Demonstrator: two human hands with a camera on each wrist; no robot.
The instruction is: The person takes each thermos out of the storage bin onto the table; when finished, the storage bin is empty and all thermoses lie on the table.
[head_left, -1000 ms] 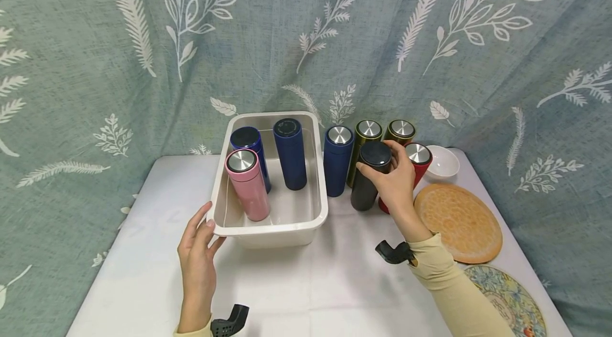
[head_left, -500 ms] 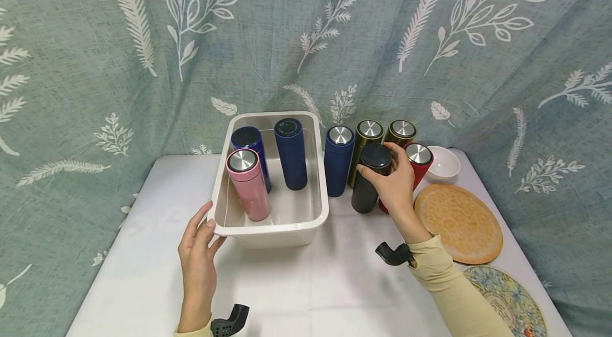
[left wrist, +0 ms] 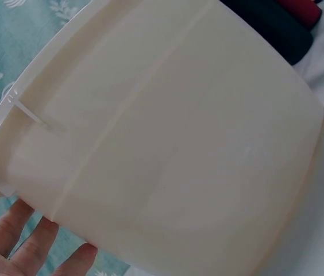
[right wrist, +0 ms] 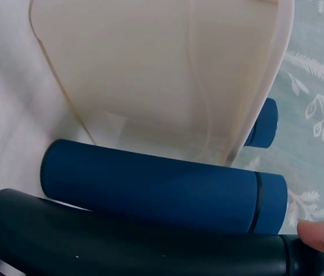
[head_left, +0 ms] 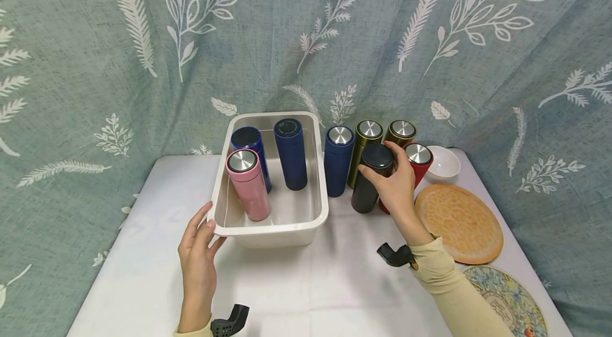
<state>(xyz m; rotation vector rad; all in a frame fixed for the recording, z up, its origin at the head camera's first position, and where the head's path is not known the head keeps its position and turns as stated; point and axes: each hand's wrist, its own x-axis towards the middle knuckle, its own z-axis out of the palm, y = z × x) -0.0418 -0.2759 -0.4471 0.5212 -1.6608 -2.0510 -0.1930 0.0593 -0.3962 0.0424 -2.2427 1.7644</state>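
My right hand grips a black thermos bottle by its lid, thumb on the left and fingers round the far side. The bottle stands nearly upright, right of the white tub. In the right wrist view only the thumb shows at the black lid. At the tub's front left corner, my left hand touches the rim, fingers loosely extended. The left wrist view has those fingers against the tub's outer wall. Inside the tub stand a pink thermos, a glossy blue one and a navy one.
Beside the black bottle stand a navy thermos, two olive-green ones partly hidden, and a red one. Farther right lie a white bowl, a round orange-brown mat and a patterned round mat. A curtain hangs behind.
The black thermos and my right hand have shifted very slightly toward me. My left hand and the tub stay where they were.
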